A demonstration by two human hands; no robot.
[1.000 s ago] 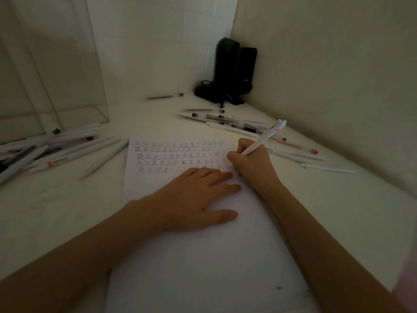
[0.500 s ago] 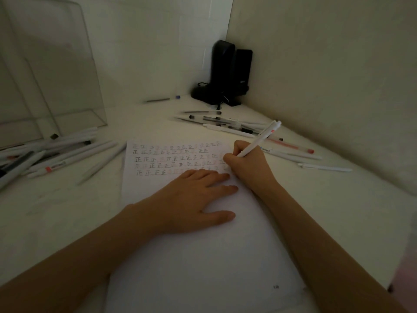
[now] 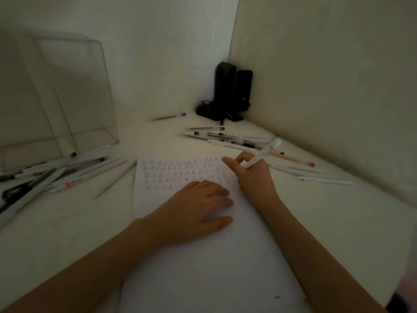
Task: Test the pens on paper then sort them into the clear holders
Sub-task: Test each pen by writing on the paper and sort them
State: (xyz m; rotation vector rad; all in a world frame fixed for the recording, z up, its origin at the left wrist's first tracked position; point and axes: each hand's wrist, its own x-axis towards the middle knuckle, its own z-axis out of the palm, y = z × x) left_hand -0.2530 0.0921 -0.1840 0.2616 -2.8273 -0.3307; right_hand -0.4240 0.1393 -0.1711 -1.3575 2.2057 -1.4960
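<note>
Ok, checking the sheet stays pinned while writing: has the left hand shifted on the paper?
No. The left hand still lies flat on the paper, with its fingertips just below the last row of characters, as before.

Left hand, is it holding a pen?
No, the left hand lies flat and open on the paper, while the right hand holds the white pen.

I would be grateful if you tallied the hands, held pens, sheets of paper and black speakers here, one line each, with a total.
Hands: 2, left hand and right hand.
Held pens: 1, white pen in the right hand.
Sheets of paper: 1, paper under the left hand.
Black speakers: 2, tall speaker, short speaker.
Total: 6.
</note>
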